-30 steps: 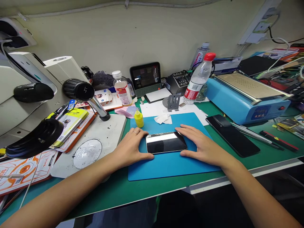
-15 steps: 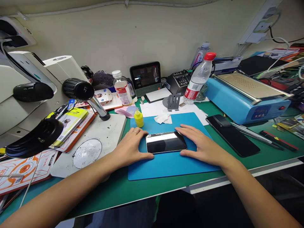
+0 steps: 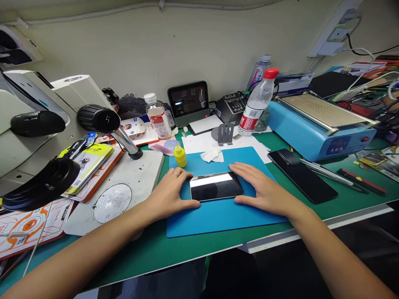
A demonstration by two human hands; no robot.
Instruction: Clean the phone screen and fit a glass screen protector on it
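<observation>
A smartphone (image 3: 216, 187) with a dark, glossy screen lies face up and sideways on a blue mat (image 3: 199, 224). A bright band of light reflects across its upper half. My left hand (image 3: 171, 189), a ring on one finger, grips the left end, with fingertips at the upper corner and the thumb at the lower one. At the right end, my right hand (image 3: 260, 189) holds the phone the same way, fingers along the top corner and thumb by the bottom edge. Behind it on the mat are a small yellow bottle (image 3: 180, 156) and a crumpled white tissue (image 3: 212, 155).
A microscope (image 3: 99, 120) with a pale base stands left, beside stacked boxes (image 3: 90, 166). Behind the mat are a grey phone stand (image 3: 225, 133) and a red-capped bottle (image 3: 257, 104). To the right lie a black phone (image 3: 302, 174), tweezers (image 3: 333, 174) and a blue heating plate machine (image 3: 321, 124).
The whole view has shifted slightly, so things sit a little further left. Both hands keep the same hold on the phone, which stays on the mat.
</observation>
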